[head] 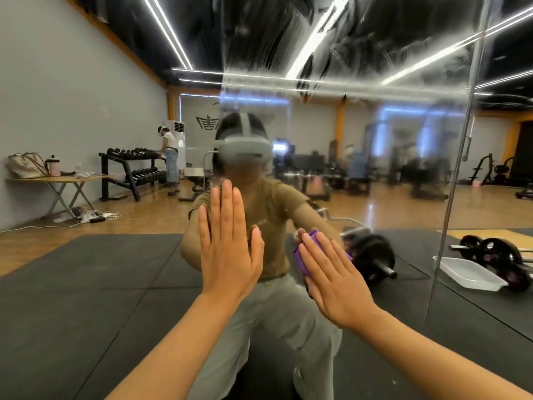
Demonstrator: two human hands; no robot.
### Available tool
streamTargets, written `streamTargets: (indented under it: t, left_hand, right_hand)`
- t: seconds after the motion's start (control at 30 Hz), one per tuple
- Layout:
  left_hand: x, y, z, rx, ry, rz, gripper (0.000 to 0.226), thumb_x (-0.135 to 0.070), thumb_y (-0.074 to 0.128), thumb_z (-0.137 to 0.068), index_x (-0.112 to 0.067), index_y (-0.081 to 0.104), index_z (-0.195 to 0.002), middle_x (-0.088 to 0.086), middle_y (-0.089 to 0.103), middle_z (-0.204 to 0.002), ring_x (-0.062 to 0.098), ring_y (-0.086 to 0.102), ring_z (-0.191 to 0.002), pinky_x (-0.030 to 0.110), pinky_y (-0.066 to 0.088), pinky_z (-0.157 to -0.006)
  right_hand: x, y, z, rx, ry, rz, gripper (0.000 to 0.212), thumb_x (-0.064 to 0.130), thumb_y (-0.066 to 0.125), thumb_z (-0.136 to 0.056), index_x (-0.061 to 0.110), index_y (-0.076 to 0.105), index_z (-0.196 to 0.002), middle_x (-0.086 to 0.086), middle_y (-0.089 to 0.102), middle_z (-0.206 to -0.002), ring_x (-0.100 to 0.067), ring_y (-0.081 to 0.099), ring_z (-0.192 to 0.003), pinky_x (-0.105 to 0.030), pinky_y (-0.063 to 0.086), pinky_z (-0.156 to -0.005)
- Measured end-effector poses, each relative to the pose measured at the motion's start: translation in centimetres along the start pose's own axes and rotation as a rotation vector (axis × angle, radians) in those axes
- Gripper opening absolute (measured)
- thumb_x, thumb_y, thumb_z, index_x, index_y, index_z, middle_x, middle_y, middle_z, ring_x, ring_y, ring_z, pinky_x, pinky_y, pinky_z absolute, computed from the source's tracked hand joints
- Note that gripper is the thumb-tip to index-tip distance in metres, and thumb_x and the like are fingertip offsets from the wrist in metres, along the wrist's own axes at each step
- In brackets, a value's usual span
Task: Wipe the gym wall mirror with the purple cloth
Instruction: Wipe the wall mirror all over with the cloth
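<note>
The wall mirror (375,116) fills the view and shows wet, streaky smears across its upper and right parts. My left hand (227,249) lies flat on the glass with straight fingers, holding nothing. My right hand (334,278) presses the purple cloth (302,255) flat against the mirror at about waist height of my reflection; the cloth bunches out past my fingertips and most of it is hidden under my palm. A vertical seam (458,168) between mirror panels runs down to the right of my right hand.
Everything else is reflection: black floor mats, a barbell (372,255), weight plates (496,252), a white tray (467,272), a dumbbell rack (132,168) with another person beside it, and a folding table (57,180) at the left wall.
</note>
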State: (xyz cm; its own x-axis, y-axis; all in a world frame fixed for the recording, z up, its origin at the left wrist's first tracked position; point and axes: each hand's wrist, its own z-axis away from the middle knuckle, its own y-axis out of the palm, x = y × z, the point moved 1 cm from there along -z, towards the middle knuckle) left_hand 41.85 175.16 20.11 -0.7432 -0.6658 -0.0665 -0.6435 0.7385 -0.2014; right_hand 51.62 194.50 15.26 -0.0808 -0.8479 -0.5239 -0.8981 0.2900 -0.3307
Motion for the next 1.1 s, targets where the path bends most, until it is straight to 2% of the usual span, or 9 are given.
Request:
streamTargets:
  t: [0.1,0.17,0.3,0.43,0.53,0.63,0.77,0.93,1.1]
  left_hand:
    - [0.0,0.1,0.0,-0.005,0.010,-0.014,0.069,-0.030,0.037,-0.100,0.002,0.015,-0.158,0.019,0.009,-0.167,0.031,0.004,-0.156,0.048,0.002,-0.126]
    - [0.0,0.3,0.2,-0.012,0.012,-0.019,0.069,-0.029,0.037,-0.100,0.002,0.015,-0.158,0.019,0.009,-0.167,0.032,0.005,-0.156,0.048,0.001,-0.126]
    - [-0.2,0.5,0.0,-0.030,0.003,-0.025,0.070,-0.028,0.037,-0.100,0.003,0.014,-0.158,0.020,0.009,-0.167,0.033,0.005,-0.156,0.049,0.001,-0.126]
    - [-0.4,0.4,0.1,-0.019,0.000,-0.018,0.070,-0.028,0.037,-0.099,0.004,0.014,-0.158,0.020,0.007,-0.167,0.033,0.003,-0.156,0.050,0.001,-0.126]
    - [-0.3,0.4,0.0,-0.021,0.006,-0.022,0.071,-0.029,0.038,-0.099,0.004,0.015,-0.157,0.020,0.008,-0.167,0.033,0.004,-0.156,0.050,0.001,-0.126]
    - [-0.4,0.5,0.0,-0.033,0.001,-0.013,0.070,-0.028,0.038,-0.100,0.004,0.015,-0.157,0.021,0.009,-0.167,0.034,0.004,-0.155,0.050,0.001,-0.126]
    - [-0.6,0.5,0.0,-0.029,-0.018,0.002,0.071,-0.029,0.038,-0.100,0.003,0.012,-0.158,0.021,0.006,-0.167,0.035,0.003,-0.155,0.053,0.002,-0.125]
    - [-1.9,0.8,-0.2,-0.002,-0.008,-0.023,0.072,-0.034,0.044,-0.100,-0.006,0.017,-0.160,0.027,0.003,-0.165,0.044,0.000,-0.153,0.061,0.001,-0.123]
    - [-2.2,0.8,0.1,-0.002,-0.013,-0.019,0.073,-0.038,0.041,-0.100,-0.006,0.017,-0.160,0.026,0.004,-0.165,0.045,0.001,-0.153,0.061,0.004,-0.123]
  right_hand:
    - [-2.2,-0.4,-0.3,0.049,-0.144,0.018,0.063,0.028,0.037,-0.105,0.010,0.015,-0.161,-0.008,0.012,-0.169,-0.029,0.017,-0.154,-0.044,0.017,-0.125]
    - [-3.6,-1.2,-2.4,0.019,-0.148,0.006,0.060,0.026,0.037,-0.104,0.008,0.021,-0.159,-0.011,0.017,-0.167,-0.030,0.020,-0.154,-0.044,0.017,-0.125]
    - [-7.2,-3.5,-9.4,-0.125,0.108,0.015,0.056,0.024,0.036,-0.103,0.000,0.031,-0.154,-0.019,0.030,-0.161,-0.034,0.024,-0.151,-0.045,0.016,-0.125]
    - [-10.9,-5.7,-16.9,-0.220,0.364,-0.047,0.060,0.024,0.030,-0.103,-0.003,0.024,-0.156,-0.022,0.021,-0.164,-0.036,0.017,-0.153,-0.043,0.009,-0.126]
    - [-10.6,-5.8,-18.9,-0.301,0.522,-0.089,0.062,0.024,0.027,-0.102,-0.005,0.019,-0.157,-0.023,0.016,-0.165,-0.036,0.012,-0.154,-0.042,0.005,-0.127]
    - [-7.4,-4.4,-16.7,-0.375,0.535,-0.119,0.060,0.019,0.034,-0.101,-0.007,0.023,-0.154,-0.026,0.022,-0.162,-0.040,0.017,-0.152,-0.046,0.009,-0.126]
    - [-2.6,-1.5,-9.5,-0.261,0.344,-0.097,0.059,0.019,0.038,-0.101,-0.002,0.023,-0.155,-0.021,0.024,-0.162,-0.037,0.019,-0.152,-0.051,0.018,-0.125]
    - [1.9,0.6,0.6,-0.022,0.216,-0.007,0.068,0.028,0.037,-0.103,0.006,0.008,-0.161,-0.011,0.002,-0.169,-0.029,0.005,-0.156,-0.041,0.003,-0.127]
    - [3.2,1.5,3.7,0.019,0.278,0.040,0.060,0.034,0.020,-0.110,0.008,0.002,-0.161,-0.008,-0.003,-0.170,-0.027,0.002,-0.156,-0.040,0.003,-0.127]
